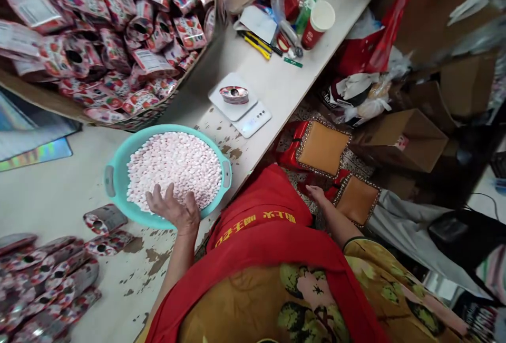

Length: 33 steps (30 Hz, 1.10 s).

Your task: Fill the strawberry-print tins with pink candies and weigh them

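Note:
My left hand point(174, 207) is over the near side of a turquoise basin point(118, 161), its fingers spread and slightly curled at the surface of the pale pink candies point(177, 164). No candy shows in its grip. Down at my side, my right hand point(315, 193) hangs off the table near a stool, partly seen, with fingers stretched out and nothing visible in them. Beyond the basin, a small printed packet point(234, 95) with a dark round hole rests on a white digital scale point(253, 120).
A cardboard box point(158, 114) full of similar packets stands at the upper left. More packets point(51, 280) lie at the lower left. A paper cup point(318, 24), pens and bags sit along the table's far end. Two stools point(322, 145) stand right of the table edge.

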Each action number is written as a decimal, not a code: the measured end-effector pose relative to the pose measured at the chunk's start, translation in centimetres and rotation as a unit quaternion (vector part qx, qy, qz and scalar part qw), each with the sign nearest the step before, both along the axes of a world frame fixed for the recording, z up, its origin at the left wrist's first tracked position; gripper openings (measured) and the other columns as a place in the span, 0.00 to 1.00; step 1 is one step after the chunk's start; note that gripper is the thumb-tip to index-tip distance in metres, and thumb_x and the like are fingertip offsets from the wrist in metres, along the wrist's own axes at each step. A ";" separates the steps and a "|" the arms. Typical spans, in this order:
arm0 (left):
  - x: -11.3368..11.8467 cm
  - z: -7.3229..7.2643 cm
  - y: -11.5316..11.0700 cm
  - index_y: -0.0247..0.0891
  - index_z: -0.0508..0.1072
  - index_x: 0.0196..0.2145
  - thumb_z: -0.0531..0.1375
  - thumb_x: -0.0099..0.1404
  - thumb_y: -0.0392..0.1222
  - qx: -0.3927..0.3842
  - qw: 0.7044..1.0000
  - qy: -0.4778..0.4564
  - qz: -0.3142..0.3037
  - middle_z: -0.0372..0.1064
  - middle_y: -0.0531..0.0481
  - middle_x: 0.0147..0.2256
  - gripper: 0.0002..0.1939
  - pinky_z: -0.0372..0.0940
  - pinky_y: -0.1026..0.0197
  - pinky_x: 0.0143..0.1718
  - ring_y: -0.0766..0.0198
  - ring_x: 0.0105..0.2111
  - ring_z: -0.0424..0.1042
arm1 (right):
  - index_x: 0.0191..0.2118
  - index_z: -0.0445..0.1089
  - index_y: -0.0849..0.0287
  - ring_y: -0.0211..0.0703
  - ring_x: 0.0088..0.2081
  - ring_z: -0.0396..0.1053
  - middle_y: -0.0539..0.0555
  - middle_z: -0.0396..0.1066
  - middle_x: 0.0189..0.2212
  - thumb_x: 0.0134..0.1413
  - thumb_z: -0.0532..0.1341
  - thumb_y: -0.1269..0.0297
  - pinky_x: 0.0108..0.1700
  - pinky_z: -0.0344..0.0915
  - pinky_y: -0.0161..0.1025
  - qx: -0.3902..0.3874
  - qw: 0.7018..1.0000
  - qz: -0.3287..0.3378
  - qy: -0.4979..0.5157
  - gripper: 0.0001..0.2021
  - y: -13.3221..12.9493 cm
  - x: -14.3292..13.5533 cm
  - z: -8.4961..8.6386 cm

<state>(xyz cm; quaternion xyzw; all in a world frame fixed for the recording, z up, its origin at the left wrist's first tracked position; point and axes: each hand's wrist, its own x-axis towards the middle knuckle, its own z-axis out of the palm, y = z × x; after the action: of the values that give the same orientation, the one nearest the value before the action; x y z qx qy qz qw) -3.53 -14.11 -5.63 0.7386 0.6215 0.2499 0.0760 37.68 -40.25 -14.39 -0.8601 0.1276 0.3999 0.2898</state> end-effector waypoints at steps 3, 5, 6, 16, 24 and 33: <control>0.5 0.1 -0.7 0.30 0.69 0.60 0.55 0.70 0.59 0.020 0.999 0.024 -0.020 0.57 0.25 0.64 0.32 0.44 0.34 0.70 0.36 0.72 0.45 | 0.58 0.69 0.61 0.48 0.52 0.73 0.59 0.70 0.55 0.68 0.62 0.54 0.54 0.74 0.51 -0.016 0.993 -0.095 0.067 0.20 -0.5 0.9 -2.2; 0.7 0.0 -0.9 0.29 0.69 0.59 0.53 0.71 0.60 0.035 0.998 0.049 -0.018 0.56 0.25 0.65 0.33 0.44 0.34 0.70 0.36 0.72 0.45 | 0.60 0.67 0.60 0.49 0.52 0.73 0.61 0.70 0.55 0.69 0.58 0.47 0.53 0.74 0.51 0.003 0.986 -0.142 0.086 0.24 0.0 2.1 -4.1; 0.7 -0.1 -0.9 0.29 0.69 0.59 0.52 0.72 0.61 0.048 0.997 0.063 -0.015 0.56 0.25 0.65 0.33 0.44 0.34 0.70 0.36 0.72 0.45 | 0.60 0.67 0.59 0.49 0.52 0.73 0.62 0.70 0.54 0.69 0.54 0.41 0.52 0.75 0.51 0.020 0.982 -0.160 0.093 0.28 0.4 2.9 -5.2; 1.0 0.2 -1.1 0.26 0.64 0.62 0.49 0.75 0.58 0.143 0.978 0.151 0.009 0.52 0.28 0.67 0.32 0.44 0.33 0.69 0.38 0.70 0.47 | 0.63 0.64 0.52 0.52 0.50 0.72 0.63 0.70 0.54 0.53 0.34 0.19 0.52 0.73 0.59 0.212 0.938 -0.249 0.114 0.50 3.2 7.2 -15.5; 1.0 0.3 -1.0 0.28 0.66 0.60 0.57 0.71 0.50 0.168 0.978 0.119 0.013 0.54 0.29 0.66 0.27 0.51 0.35 0.68 0.41 0.68 0.54 | 0.58 0.68 0.52 0.51 0.48 0.72 0.64 0.69 0.55 0.52 0.30 0.20 0.50 0.73 0.61 0.266 0.932 -0.243 0.045 0.51 3.7 5.9 -16.6; 0.2 -0.3 -0.7 0.28 0.64 0.61 0.59 0.71 0.53 0.100 0.991 0.048 -0.074 0.47 0.29 0.68 0.30 0.43 0.36 0.71 0.42 0.70 0.47 | 0.50 0.71 0.61 0.45 0.53 0.68 0.64 0.69 0.51 0.66 0.47 0.38 0.54 0.71 0.51 0.257 0.960 -0.108 0.005 0.31 5.0 -3.2 -15.5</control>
<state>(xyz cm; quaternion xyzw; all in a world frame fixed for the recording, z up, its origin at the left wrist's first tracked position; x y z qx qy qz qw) -3.29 -14.83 -5.93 0.7977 0.5397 0.2689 -0.0101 34.50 -35.29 -29.92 -0.7357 0.1145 0.3900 0.5418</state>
